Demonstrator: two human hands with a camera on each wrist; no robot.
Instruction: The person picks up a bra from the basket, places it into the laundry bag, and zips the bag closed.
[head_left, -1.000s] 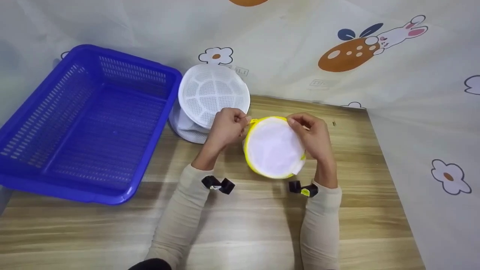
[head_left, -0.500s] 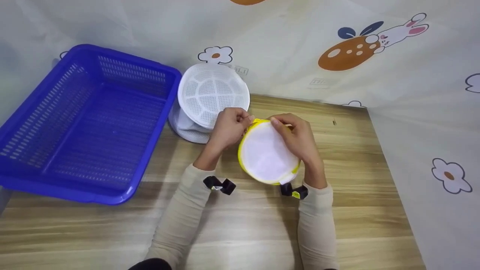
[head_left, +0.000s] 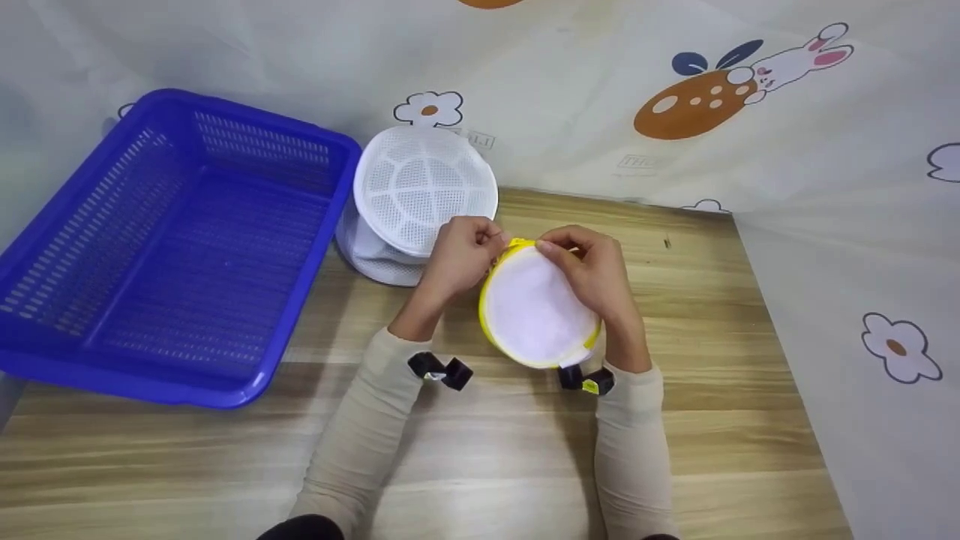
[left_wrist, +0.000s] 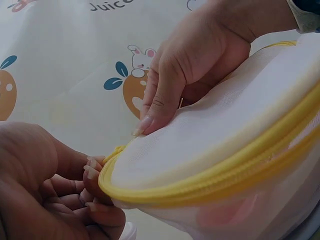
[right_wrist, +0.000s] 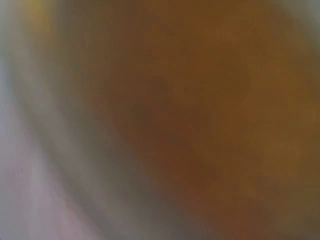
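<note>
Between my hands is a round white mesh laundry bag [head_left: 538,307] with a yellow zipper [left_wrist: 200,187] round its edge. Something pink shows through the mesh side in the left wrist view. My left hand [head_left: 466,251] pinches the yellow edge at its upper left, where a small yellow end sticks out. On the same upper edge, my right hand [head_left: 589,266] grips the rim, its thumb lying on the white top. The right wrist view is a brown and grey blur. Just behind my left hand stands a larger white mesh bag [head_left: 426,187] with a round top.
A blue plastic basket [head_left: 259,390] with slotted walls stands at the left, beside the larger mesh bag. Everything rests on a wood-grain table [head_left: 720,420]. A patterned white sheet [head_left: 562,90] rises along the back and right edges.
My right hand has slid left along the rim, closer to the left hand. The bag has turned slightly and moved a little left and nearer to me. My left hand has barely moved.
</note>
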